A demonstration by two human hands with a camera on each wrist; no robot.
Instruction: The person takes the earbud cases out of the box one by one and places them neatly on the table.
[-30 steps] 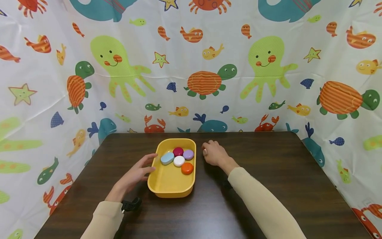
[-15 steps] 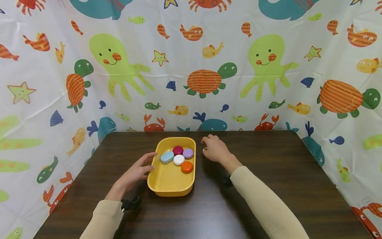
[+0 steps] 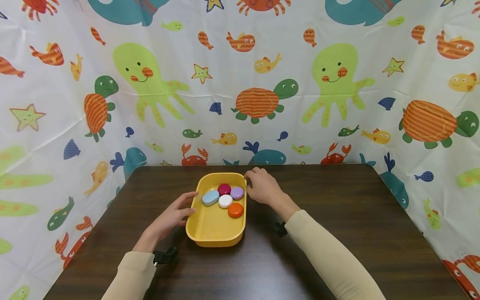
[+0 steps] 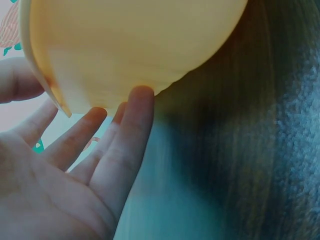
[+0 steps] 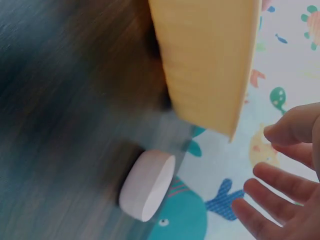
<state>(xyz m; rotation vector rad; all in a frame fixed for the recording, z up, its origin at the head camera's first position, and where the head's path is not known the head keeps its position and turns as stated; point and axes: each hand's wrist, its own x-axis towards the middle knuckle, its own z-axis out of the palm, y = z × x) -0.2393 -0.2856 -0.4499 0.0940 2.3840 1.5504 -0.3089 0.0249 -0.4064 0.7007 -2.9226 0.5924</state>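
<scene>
A yellow tray (image 3: pixel 215 231) holds a light blue oval piece (image 3: pixel 211 198), a crimson (image 3: pixel 224 189), a lilac (image 3: pixel 237 193), a white (image 3: pixel 226 202) and an orange round piece (image 3: pixel 235 210), all smooth. My left hand (image 3: pixel 170 216) rests its spread fingertips along the tray's left side and rim. In the left wrist view, the fingers (image 4: pixel 135 135) are nearly straight against the outer wall. By the tray's far right rim is my right hand (image 3: pixel 264 187), loosely bent around nothing. The right wrist view shows a pale round block (image 5: pixel 147 185) on the table, hidden in the head view.
The dark wooden table (image 3: pixel 337 233) ends at a curtain (image 3: pixel 277 137) printed with sea animals, which hangs behind it and along both sides. A black strap (image 3: pixel 165 255) sits on the left wrist, another (image 3: pixel 280 229) on the right.
My right hand has moved left, from beside the tray to its far right rim, and its fingers have loosened. The left hand and the tray have stayed put.
</scene>
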